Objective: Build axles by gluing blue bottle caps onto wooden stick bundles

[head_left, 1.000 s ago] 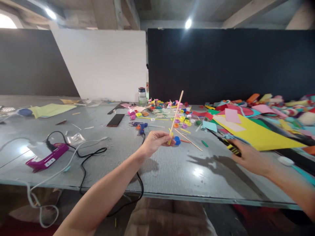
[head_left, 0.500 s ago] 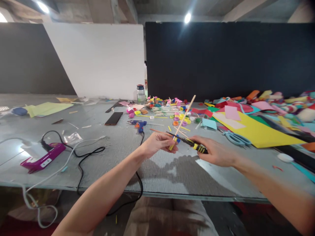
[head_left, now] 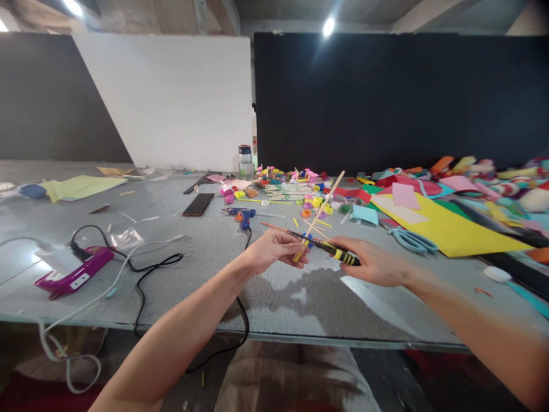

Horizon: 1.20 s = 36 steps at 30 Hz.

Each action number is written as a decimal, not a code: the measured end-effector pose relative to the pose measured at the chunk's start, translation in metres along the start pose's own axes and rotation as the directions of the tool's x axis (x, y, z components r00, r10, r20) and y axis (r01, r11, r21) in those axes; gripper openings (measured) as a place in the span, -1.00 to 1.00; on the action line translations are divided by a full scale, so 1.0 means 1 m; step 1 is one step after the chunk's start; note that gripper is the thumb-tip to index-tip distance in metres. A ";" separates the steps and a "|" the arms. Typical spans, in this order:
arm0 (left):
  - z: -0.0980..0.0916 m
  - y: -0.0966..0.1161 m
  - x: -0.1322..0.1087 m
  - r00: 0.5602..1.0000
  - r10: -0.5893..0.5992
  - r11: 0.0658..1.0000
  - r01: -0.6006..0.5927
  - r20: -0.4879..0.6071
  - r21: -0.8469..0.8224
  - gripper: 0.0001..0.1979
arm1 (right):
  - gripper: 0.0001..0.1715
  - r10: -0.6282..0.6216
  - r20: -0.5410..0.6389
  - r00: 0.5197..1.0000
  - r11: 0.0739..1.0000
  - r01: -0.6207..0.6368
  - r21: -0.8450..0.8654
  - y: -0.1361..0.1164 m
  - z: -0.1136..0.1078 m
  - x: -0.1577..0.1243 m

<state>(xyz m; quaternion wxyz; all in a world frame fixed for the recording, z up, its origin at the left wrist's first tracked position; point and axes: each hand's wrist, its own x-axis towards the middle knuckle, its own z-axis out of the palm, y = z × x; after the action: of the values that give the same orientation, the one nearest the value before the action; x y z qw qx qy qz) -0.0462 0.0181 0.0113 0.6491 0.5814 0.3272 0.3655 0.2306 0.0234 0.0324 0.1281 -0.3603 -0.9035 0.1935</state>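
My left hand [head_left: 281, 250] is closed around the lower end of a pale wooden stick [head_left: 329, 197], which slants up to the right. A yellow piece shows at the stick's foot. My right hand [head_left: 374, 260] grips a tool with a black-and-yellow striped handle [head_left: 345, 256]; its thin dark shaft crosses the stick just above my left fingers. Whether it is a blade or a driver I cannot tell. A small blue round piece [head_left: 307, 239] shows behind the crossing. Left of my left fingers, a thin reddish-brown rod [head_left: 272, 226] sticks out; its other end is hidden.
A blue glue gun [head_left: 244, 217] lies beyond my left hand, its cord running over the table edge. Nearby are a phone [head_left: 198, 205], a bottle [head_left: 245, 162], a purple power strip [head_left: 75, 274], blue-handled scissors [head_left: 414, 240], yellow sheet [head_left: 463, 234] and many small coloured caps.
The dark tool shaft and my right hand have shifted slightly left across the stick. The stick leans a little further right. My left hand has barely moved.
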 end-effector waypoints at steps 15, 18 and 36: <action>0.003 0.002 -0.001 1.000 0.019 1.000 -0.019 -0.012 -0.011 -0.55 | -0.45 0.025 0.013 1.000 0.997 -0.026 0.069 -0.005 0.004 0.001; 0.003 0.002 -0.001 0.999 0.030 1.000 -0.030 -0.018 -0.008 -0.55 | -0.50 0.029 -0.010 1.000 0.998 -0.028 0.057 -0.007 0.005 0.002; 0.004 0.001 -0.002 0.999 0.039 0.999 -0.038 -0.027 0.030 -0.55 | -0.49 0.030 -0.084 0.996 0.990 -0.041 -0.137 0.005 0.017 0.004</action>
<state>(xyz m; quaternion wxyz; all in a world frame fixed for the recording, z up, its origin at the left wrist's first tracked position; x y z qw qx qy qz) -0.0438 0.0148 0.0132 0.6287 0.5920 0.3304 0.3809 0.2250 0.0254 0.0153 0.1361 -0.3921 -0.9021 0.1178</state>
